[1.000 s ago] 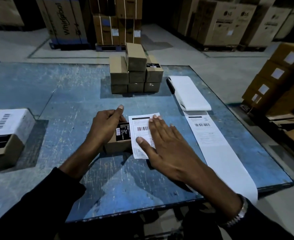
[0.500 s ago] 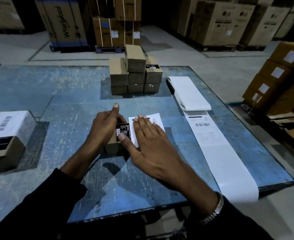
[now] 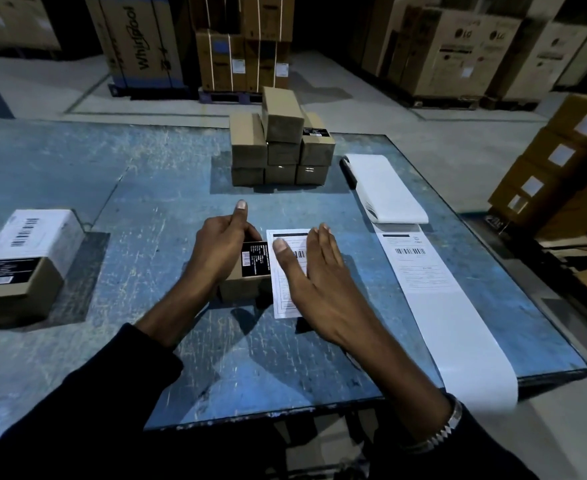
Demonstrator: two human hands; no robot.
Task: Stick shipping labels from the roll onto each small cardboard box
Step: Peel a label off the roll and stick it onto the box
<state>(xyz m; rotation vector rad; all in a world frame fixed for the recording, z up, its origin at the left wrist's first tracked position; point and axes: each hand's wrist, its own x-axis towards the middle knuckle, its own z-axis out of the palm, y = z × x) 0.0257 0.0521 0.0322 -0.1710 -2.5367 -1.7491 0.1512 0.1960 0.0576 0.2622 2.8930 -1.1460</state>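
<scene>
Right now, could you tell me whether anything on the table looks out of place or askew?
Yes: the label strip has unrolled from the label roll and overhangs the table's near edge. Also, the top box of the box stack sits skewed.

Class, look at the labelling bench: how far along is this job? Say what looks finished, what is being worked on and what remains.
Done: one labelled box sits at the table's left. In hand: the left hand holds a small box while the right hand lies flat on a white label over it. Left: the stack of boxes behind shows no white labels, and the label roll has another printed label ready.
</scene>
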